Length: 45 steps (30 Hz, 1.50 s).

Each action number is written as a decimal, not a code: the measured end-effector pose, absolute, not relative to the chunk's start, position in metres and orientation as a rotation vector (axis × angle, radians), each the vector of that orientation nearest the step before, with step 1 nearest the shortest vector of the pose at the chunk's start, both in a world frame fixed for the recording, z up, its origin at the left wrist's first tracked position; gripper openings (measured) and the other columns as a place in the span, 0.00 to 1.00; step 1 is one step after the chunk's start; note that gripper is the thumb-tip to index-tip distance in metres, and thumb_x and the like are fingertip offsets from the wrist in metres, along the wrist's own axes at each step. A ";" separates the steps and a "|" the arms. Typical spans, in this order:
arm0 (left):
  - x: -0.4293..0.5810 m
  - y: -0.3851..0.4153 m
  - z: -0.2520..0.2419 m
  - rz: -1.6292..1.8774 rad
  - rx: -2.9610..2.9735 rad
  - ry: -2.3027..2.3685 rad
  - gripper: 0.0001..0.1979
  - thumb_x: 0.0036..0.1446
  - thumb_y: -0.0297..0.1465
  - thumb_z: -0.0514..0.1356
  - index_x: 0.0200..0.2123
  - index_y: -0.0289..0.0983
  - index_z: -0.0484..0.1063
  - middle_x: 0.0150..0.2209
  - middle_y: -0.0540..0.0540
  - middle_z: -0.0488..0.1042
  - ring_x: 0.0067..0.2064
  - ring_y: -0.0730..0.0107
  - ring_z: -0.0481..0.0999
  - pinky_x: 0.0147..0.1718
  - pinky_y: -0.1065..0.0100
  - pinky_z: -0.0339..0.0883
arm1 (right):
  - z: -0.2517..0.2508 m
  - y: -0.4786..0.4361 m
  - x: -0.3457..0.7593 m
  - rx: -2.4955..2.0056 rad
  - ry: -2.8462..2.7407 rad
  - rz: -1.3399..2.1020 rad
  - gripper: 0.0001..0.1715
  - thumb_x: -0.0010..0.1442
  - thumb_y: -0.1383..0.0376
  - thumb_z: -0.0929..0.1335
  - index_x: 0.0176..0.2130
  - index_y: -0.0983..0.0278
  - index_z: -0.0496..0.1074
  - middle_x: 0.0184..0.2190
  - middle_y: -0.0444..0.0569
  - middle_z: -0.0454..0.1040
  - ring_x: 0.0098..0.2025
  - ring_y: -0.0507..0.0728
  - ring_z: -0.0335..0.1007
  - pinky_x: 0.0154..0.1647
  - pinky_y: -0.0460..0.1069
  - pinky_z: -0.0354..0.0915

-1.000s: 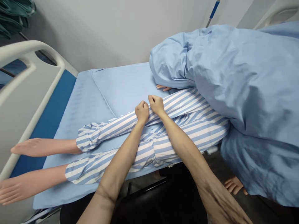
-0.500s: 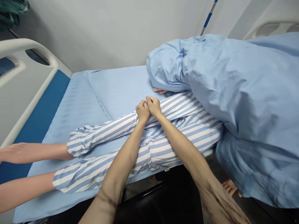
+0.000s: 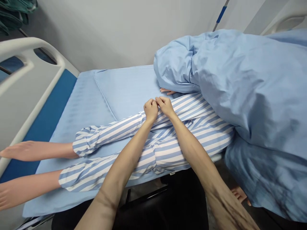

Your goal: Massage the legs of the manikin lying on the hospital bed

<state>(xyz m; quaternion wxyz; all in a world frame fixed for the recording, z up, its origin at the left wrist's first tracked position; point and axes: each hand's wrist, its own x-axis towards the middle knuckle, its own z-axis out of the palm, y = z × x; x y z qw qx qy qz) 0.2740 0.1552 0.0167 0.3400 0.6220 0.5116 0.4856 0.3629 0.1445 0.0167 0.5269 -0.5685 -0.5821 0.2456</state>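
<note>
Striped blue-and-white pyjama trousers [image 3: 201, 140] cover both legs of a figure lying on the bed. My left hand [image 3: 151, 110] is closed at the knee of the far trouser leg, its fingers curled into the cloth. Beside it, my right hand [image 3: 165, 106] is closed on the same leg, the two hands touching or nearly so at thumb and forefinger. My fingertips and the cloth within them are mostly hidden. Both forearms reach across the near leg. The bare far foot [image 3: 20, 150] and near foot [image 3: 7, 195] point toward the footboard.
A light-blue quilt [image 3: 242, 73] is heaped over the upper body at right and hangs off the near side. The figure's fingers [image 3: 168, 91] show under it. A white-and-blue footboard [image 3: 51, 105] stands at left; a pale wall [image 3: 120, 32] runs behind the blue mattress [image 3: 129, 83].
The view has shifted slightly, so the scene sits a little further right. My hands stay closed at the same knee, with their fingers curled slightly differently.
</note>
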 end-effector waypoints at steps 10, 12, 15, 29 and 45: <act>0.298 0.148 0.006 1.293 1.649 1.521 0.13 0.58 0.27 0.46 0.20 0.39 0.57 0.21 0.50 0.65 0.27 0.71 0.64 0.30 0.70 0.53 | 0.026 0.143 0.366 -1.462 -1.314 0.468 0.28 0.62 0.50 0.58 0.17 0.63 0.53 0.16 0.41 0.53 0.22 0.48 0.49 0.27 0.46 0.48; 0.298 0.146 0.005 1.243 1.700 1.529 0.13 0.58 0.29 0.46 0.21 0.39 0.59 0.21 0.50 0.67 0.27 0.71 0.65 0.30 0.69 0.52 | 0.035 0.141 0.371 -1.518 -1.466 0.379 0.27 0.62 0.53 0.59 0.18 0.64 0.55 0.16 0.41 0.55 0.23 0.48 0.50 0.28 0.46 0.48; 0.298 0.143 0.006 1.191 1.754 1.530 0.12 0.58 0.29 0.47 0.23 0.39 0.62 0.24 0.49 0.69 0.29 0.70 0.67 0.30 0.70 0.52 | 0.045 0.141 0.382 -1.523 -1.623 0.277 0.25 0.63 0.54 0.60 0.19 0.64 0.58 0.17 0.42 0.57 0.24 0.49 0.52 0.30 0.46 0.49; 0.332 0.158 0.033 1.423 1.551 1.311 0.13 0.55 0.25 0.46 0.19 0.39 0.56 0.20 0.50 0.65 0.26 0.73 0.65 0.31 0.71 0.58 | 0.020 0.144 0.404 -1.436 -1.267 0.411 0.30 0.61 0.45 0.56 0.20 0.64 0.56 0.17 0.41 0.56 0.24 0.48 0.50 0.26 0.45 0.49; 0.335 0.148 0.026 0.983 1.781 1.581 0.12 0.58 0.27 0.47 0.24 0.40 0.66 0.31 0.46 0.75 0.38 0.65 0.72 0.39 0.67 0.59 | 0.060 0.148 0.445 -1.546 -1.420 0.088 0.27 0.63 0.53 0.58 0.19 0.65 0.59 0.16 0.42 0.57 0.25 0.50 0.58 0.31 0.45 0.56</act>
